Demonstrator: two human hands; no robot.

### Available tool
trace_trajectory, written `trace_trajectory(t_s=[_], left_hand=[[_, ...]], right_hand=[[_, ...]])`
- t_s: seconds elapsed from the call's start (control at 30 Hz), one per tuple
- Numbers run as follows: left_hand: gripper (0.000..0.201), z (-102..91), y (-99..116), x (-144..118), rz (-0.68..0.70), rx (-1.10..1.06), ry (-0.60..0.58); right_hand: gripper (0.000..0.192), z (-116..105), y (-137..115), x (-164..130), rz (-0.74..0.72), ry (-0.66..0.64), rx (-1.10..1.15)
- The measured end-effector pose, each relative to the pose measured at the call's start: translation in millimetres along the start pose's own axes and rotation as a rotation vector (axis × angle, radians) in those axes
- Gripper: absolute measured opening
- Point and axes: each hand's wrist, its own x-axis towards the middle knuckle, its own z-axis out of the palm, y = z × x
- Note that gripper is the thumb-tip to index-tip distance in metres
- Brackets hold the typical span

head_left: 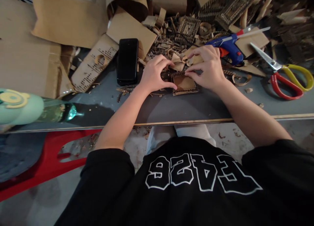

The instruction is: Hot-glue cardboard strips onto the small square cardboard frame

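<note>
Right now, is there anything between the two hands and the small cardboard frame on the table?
No. The left hand and the right hand both touch the small cardboard frame directly. The black phone lies to its left, the glue gun and scissors to its right.

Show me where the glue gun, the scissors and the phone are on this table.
glue gun (229,48), head view, on its blue body.
scissors (286,85), head view, on the red handle loop.
phone (127,60), head view, on the middle of its dark screen.
</note>
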Motion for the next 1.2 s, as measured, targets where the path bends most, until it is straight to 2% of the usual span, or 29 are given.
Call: trace_trajectory(t_s=[0.23,0.4,0.57,0.83,1.2], left_hand=[[0.089,0.0,2,1,0.043,0.020,-0.036],[0.084,0.8,2,3,0.040,0.010,-0.051],[0.077,-0.5,3,4,0.048,0.014,-0.063],[0.075,-2.0,4,4,0.024,0.028,-0.064],[0.066,-1.1,0,3,0.027,0.000,-0.084]], right_hand=[[0.024,5,0,1,-0.011,-0.005,-0.004],[0.028,3,-5,1,-0.045,-0.044,-0.101],[0.022,2,-10,0,-0.062,-0.041,-0.178],[0.017,3,-11,-2,-0.048,-0.035,-0.186],[0.020,-3,-20,0,-0.016,-0.102,-0.187]])
